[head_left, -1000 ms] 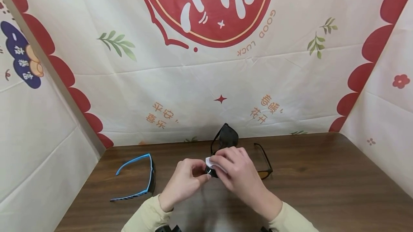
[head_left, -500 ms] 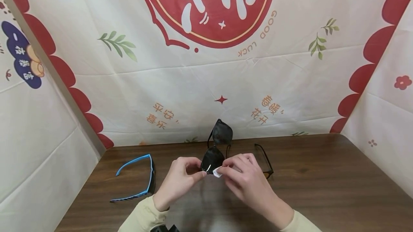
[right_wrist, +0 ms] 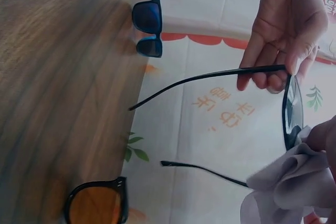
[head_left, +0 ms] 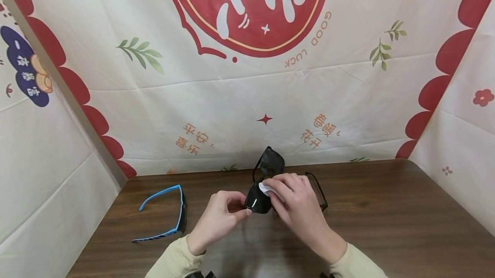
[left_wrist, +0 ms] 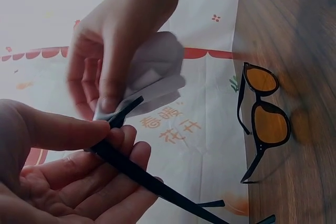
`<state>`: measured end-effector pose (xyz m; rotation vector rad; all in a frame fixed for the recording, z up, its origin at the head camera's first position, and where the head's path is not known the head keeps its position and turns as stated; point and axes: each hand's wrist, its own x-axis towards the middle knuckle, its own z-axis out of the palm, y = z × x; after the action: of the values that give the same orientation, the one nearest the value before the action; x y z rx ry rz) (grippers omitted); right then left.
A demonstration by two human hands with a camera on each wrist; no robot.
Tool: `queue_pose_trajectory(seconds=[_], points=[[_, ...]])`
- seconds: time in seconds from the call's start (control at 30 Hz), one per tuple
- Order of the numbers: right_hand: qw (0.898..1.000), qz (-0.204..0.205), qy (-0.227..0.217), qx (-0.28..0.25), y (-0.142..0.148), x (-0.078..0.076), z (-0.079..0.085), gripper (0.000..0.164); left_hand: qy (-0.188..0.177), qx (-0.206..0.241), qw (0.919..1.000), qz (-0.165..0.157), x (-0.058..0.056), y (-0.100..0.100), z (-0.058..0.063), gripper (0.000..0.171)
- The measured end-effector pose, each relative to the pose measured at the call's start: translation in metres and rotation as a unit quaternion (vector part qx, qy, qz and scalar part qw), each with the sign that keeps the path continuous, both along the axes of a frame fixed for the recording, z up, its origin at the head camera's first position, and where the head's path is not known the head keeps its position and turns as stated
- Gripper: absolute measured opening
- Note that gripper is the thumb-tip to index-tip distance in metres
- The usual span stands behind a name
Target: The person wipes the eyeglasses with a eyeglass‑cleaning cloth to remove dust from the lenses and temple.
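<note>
Black sunglasses [head_left: 257,199] with dark lenses are held up above the table, tilted so that one lens is nearer me. My left hand [head_left: 221,214] pinches their near corner between thumb and fingers; in the left wrist view a black temple arm [left_wrist: 142,174] runs across its fingers. My right hand [head_left: 295,207] pinches a folded white cloth [head_left: 267,188] against the near lens. Much of that cloth hangs loose in the right wrist view, where it hides part of the frame and the other lens.
Blue-and-black sunglasses [head_left: 180,209] lie with arms spread on the brown wooden table [head_left: 386,218], at the left. Black glasses with orange lenses [left_wrist: 270,123] stand to the right, partly behind my right hand in the head view. A printed white sheet [head_left: 232,106] hangs behind.
The cloth in my right hand first moved toward the near lens's lower edge, then back up onto its upper part. The sunglasses shifted slightly left, then right again, still in my left hand.
</note>
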<state>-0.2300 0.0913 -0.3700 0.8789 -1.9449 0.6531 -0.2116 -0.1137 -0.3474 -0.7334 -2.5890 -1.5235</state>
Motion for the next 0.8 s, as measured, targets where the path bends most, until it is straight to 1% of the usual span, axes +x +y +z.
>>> queue_pose_trajectory(seconds=[0.1, 0.2, 0.33, 0.47, 0.63, 0.8], points=[[1.000, 0.009, -0.003, 0.011, -0.005, 0.000, 0.004, 0.018, 0.000, -0.002, 1.0000, -0.003, 0.000, 0.001, 0.000, 0.006], [0.999, 0.035, -0.009, 0.030, -0.011, 0.002, 0.006, 0.020, -0.001, -0.002, 1.0000, -0.003, 0.000, 0.001, 0.000, 0.006], [0.996, 0.071, -0.013, 0.049, -0.014, 0.007, 0.003, 0.020, -0.001, 0.000, 1.0000, 0.004, -0.001, -0.002, 0.000, 0.007], [0.994, 0.091, 0.001, 0.054, -0.013, 0.008, -0.002, 0.020, -0.004, 0.006, 0.9999, 0.011, -0.001, -0.004, 0.001, 0.007], [0.994, 0.093, 0.010, 0.051, -0.006, 0.006, -0.008, 0.021, -0.011, 0.008, 0.9999, 0.009, 0.000, -0.005, 0.000, 0.006], [0.996, 0.075, 0.011, 0.040, 0.000, 0.004, -0.012, 0.013, -0.011, 0.005, 0.9999, 0.007, 0.001, -0.005, -0.003, 0.007]])
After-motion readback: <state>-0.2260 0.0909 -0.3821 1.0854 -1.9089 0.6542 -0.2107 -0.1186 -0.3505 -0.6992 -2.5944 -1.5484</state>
